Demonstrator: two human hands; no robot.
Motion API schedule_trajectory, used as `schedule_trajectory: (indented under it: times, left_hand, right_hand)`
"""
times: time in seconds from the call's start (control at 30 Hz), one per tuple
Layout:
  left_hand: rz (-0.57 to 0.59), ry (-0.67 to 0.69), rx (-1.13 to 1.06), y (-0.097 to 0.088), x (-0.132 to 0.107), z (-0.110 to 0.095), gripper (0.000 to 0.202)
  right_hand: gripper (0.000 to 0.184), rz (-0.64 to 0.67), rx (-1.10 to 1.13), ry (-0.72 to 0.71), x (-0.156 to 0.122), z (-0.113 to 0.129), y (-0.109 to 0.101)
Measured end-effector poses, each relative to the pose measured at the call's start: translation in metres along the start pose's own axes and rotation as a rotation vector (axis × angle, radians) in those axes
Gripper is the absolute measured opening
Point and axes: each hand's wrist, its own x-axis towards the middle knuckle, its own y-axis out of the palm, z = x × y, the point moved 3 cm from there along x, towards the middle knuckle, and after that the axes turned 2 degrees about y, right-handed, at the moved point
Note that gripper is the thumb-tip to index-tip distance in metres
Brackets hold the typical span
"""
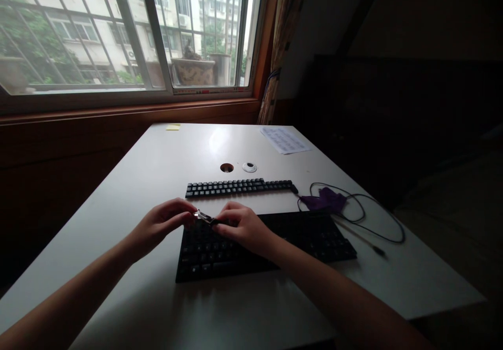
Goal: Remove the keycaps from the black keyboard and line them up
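A black keyboard [298, 240] lies on the white table [129, 193] right in front of me. My left hand [161, 223] and my right hand [243, 227] meet over its upper left part, both pinched on a small shiny metal tool [203, 217] held between the fingertips. Behind it a second, narrower black keyboard [239, 187] lies flat on the table, away from both hands.
A purple cloth [324, 200] and a looped black cable [369, 219] lie to the right. Further back are a round cable hole [227, 167], its white cap [249, 167], a printed sheet [285, 139] and a yellow sticky note [173, 127]. A barred window [118, 30] fills the far wall.
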Motion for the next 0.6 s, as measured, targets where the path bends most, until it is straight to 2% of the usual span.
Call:
schedule_trajectory:
  times: [0.13, 0.23, 0.43, 0.6]
  left_hand:
    - [-0.034, 0.010, 0.188, -0.021, -0.003, 0.021, 0.025]
    - [0.024, 0.056, 0.355, -0.029, -0.001, 0.035, 0.023]
    - [0.152, 0.153, 0.476, -0.030, 0.003, 0.043, 0.022]
    - [0.174, 0.172, 0.498, -0.029, 0.002, 0.045, 0.021]
  right_hand:
    - [0.016, -0.067, -0.009, 0.013, 0.007, 0.002, 0.001]
    - [0.019, -0.054, 0.033, 0.027, 0.012, 0.003, 0.005]
    - [0.020, 0.014, 0.168, 0.082, 0.019, 0.005, 0.026]
    - [0.009, -0.011, 0.023, 0.002, 0.025, 0.013, 0.040]
